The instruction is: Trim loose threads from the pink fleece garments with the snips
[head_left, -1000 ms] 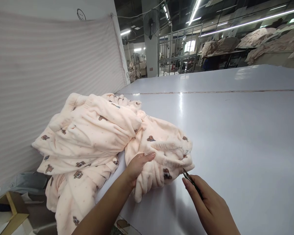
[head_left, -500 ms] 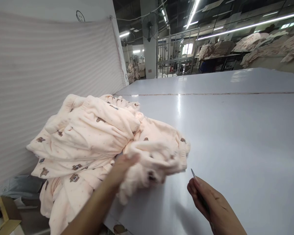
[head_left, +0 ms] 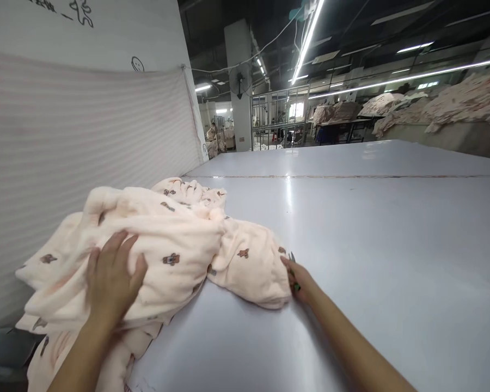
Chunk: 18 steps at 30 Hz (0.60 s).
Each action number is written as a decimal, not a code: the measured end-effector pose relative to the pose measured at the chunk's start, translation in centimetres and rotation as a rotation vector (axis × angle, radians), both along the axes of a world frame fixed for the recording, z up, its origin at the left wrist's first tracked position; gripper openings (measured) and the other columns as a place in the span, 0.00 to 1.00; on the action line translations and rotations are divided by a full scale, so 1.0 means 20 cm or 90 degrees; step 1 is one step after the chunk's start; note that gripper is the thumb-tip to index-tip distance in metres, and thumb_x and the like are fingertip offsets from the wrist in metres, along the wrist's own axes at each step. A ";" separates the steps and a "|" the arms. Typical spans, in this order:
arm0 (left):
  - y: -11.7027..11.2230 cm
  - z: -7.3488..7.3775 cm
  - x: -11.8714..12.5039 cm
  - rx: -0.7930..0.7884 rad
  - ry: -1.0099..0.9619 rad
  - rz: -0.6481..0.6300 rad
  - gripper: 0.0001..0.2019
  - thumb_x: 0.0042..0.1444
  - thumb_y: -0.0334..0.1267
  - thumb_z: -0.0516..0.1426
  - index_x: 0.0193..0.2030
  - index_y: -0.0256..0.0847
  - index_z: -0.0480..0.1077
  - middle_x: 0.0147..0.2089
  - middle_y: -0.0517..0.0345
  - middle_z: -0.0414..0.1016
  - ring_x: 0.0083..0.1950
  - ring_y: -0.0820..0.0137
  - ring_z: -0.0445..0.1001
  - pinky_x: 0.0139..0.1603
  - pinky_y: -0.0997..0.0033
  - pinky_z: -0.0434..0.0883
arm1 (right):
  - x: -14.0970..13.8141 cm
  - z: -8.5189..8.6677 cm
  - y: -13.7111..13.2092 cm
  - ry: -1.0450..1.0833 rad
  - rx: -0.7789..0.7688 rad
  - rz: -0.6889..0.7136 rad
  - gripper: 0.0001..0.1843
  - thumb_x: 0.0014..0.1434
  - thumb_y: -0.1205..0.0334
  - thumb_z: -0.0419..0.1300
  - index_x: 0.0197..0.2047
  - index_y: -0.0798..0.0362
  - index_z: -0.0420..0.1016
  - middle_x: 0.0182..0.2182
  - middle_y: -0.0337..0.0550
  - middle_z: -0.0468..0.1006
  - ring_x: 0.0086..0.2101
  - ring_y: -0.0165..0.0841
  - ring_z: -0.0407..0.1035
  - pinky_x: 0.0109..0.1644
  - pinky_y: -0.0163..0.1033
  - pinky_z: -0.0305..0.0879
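Note:
A pile of pale pink, fleecy garments (head_left: 147,239) printed with small brown bears lies on the left of the table. My left hand (head_left: 112,275) rests on top of it with fingers spread, gripping nothing that I can see. One part of the pile, a sleeve-like piece (head_left: 251,264), stretches right across the table. At its right end is my right hand (head_left: 300,280), closed around thread snips (head_left: 292,257) with pointed metal tips and a bit of green. Its fingers touch the fabric edge; whether they also pinch it is hard to see.
The smooth grey-white table (head_left: 371,261) extends right and back, with a seam across it. A striped pale cloth (head_left: 90,120) hangs on the left wall. Heaps of fabric (head_left: 465,100) lie at the back right, beyond a metal rack (head_left: 280,117).
My left hand has moved left from the bunched fabric onto the pile and spread out. The right hand, holding the snips, has moved up and left to the sleeve-like piece's end. The view has tilted up.

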<state>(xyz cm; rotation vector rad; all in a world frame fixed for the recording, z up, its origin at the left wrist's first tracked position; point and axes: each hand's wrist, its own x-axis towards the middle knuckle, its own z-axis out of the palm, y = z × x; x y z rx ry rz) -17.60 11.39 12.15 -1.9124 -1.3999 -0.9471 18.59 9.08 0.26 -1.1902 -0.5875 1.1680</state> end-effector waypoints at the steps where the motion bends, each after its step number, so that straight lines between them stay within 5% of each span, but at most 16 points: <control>1: 0.01 0.00 -0.03 -0.017 0.020 0.032 0.19 0.57 0.39 0.49 0.54 0.35 0.63 0.60 0.39 0.61 0.61 0.50 0.59 0.61 0.43 0.50 | -0.07 -0.02 -0.06 -0.001 0.023 0.011 0.15 0.61 0.58 0.56 0.49 0.56 0.68 0.43 0.44 0.73 0.37 0.32 0.71 0.38 0.42 0.70; 5: -0.15 -0.01 0.01 -0.081 0.015 0.035 0.21 0.50 0.46 0.54 0.49 0.36 0.66 0.54 0.40 0.68 0.56 0.47 0.65 0.54 0.46 0.62 | -0.33 -0.09 -0.36 -0.009 0.138 0.050 0.28 0.50 0.50 0.64 0.52 0.52 0.67 0.46 0.47 0.74 0.41 0.37 0.71 0.41 0.41 0.69; 8: -0.35 -0.10 0.24 -0.225 -0.009 -0.214 0.20 0.52 0.46 0.54 0.51 0.45 0.65 0.47 0.51 0.72 0.47 0.59 0.71 0.43 0.65 0.71 | -0.48 -0.08 -0.52 -0.006 0.214 0.111 0.40 0.45 0.40 0.63 0.59 0.45 0.61 0.50 0.47 0.73 0.36 0.37 0.74 0.38 0.39 0.69; 10: -0.44 -0.18 0.41 -0.339 0.010 -0.348 0.18 0.52 0.43 0.53 0.51 0.49 0.65 0.46 0.54 0.73 0.46 0.61 0.71 0.42 0.68 0.71 | -0.53 -0.06 -0.57 -0.054 0.274 0.151 0.36 0.52 0.40 0.56 0.62 0.40 0.56 0.52 0.44 0.72 0.35 0.35 0.74 0.41 0.40 0.68; 12: -0.47 -0.23 0.53 -0.372 0.018 -0.374 0.19 0.52 0.40 0.53 0.52 0.48 0.65 0.47 0.53 0.72 0.48 0.60 0.70 0.46 0.65 0.70 | -0.56 -0.03 -0.57 -0.140 0.308 0.152 0.29 0.59 0.45 0.50 0.62 0.40 0.56 0.52 0.41 0.73 0.41 0.36 0.73 0.48 0.40 0.65; 18: -0.44 -0.17 0.62 -0.584 -0.179 -0.501 0.13 0.53 0.29 0.50 0.45 0.41 0.68 0.43 0.53 0.70 0.44 0.66 0.70 0.45 0.69 0.69 | -0.56 0.00 -0.53 -0.236 0.277 0.016 0.24 0.58 0.53 0.53 0.58 0.48 0.60 0.53 0.47 0.70 0.51 0.38 0.66 0.49 0.37 0.66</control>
